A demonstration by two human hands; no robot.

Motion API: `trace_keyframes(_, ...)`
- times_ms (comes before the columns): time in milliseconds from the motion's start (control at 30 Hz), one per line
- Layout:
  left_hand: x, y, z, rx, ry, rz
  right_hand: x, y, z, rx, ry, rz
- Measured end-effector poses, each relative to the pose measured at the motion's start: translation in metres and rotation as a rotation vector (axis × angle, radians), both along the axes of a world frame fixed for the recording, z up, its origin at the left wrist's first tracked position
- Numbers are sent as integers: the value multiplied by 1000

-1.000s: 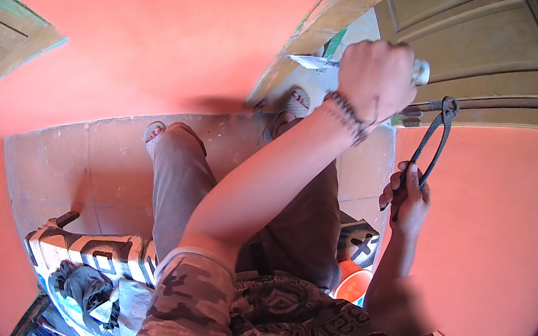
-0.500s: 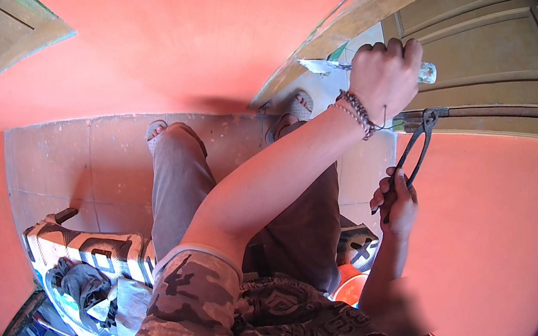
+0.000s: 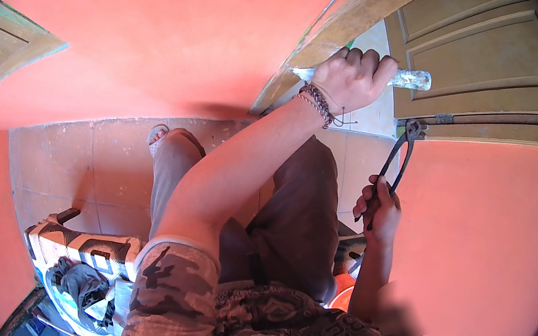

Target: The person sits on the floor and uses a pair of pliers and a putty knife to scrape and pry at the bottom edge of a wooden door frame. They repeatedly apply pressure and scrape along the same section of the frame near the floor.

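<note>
My left hand (image 3: 354, 80), a beaded bracelet at its wrist, reaches across to the right and is closed round a scraper. The scraper's pale, paint-spattered handle (image 3: 411, 79) sticks out on the right of the fist, and its whitish blade (image 3: 301, 74) shows on the left, partly hidden by the hand. Lower down, my right hand (image 3: 381, 211) grips the handles of dark metal pincers (image 3: 398, 158). Their rounded jaws (image 3: 413, 127) point up by the lower edge of the brown panelled door (image 3: 478, 52), near a hinge (image 3: 443, 119). Whether the jaws touch anything, I cannot tell.
Orange-pink walls (image 3: 197, 34) rise ahead and to the right, with a wooden frame (image 3: 357, 13) beside the door. A patterned seat (image 3: 85, 240) with dark cloth (image 3: 80, 281) stands at the left. An orange container (image 3: 343, 299) sits by my leg on the tiled floor (image 3: 118, 160).
Both hands have shifted left, the right one also slightly down, carrying the scraper and the pincers. The pincers' jaws have moved left, away from the hinge. More of the scraper's handle shows.
</note>
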State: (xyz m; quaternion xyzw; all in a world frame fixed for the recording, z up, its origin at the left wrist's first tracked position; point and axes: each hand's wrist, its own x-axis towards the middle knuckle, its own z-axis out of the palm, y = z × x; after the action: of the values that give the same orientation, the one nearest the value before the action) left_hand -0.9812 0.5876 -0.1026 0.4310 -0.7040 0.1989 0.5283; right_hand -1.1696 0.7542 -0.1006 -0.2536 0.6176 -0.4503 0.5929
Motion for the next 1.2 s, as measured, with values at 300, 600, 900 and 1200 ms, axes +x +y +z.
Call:
trace_keyframes(300,-4,-3,1,320,-208,18,0,0,-2,9,-12,-3)
trace_keyframes(600,-4,31,-11,-37,-169,-8,-6,2,-5,5,-11,-42)
trace_keyframes(900,-19,27,18,186,-142,-27,-4,2,-13,19,-24,-30)
trace_keyframes(1200,-13,17,5,200,-57,-34,-4,4,-17,18,-7,-27)
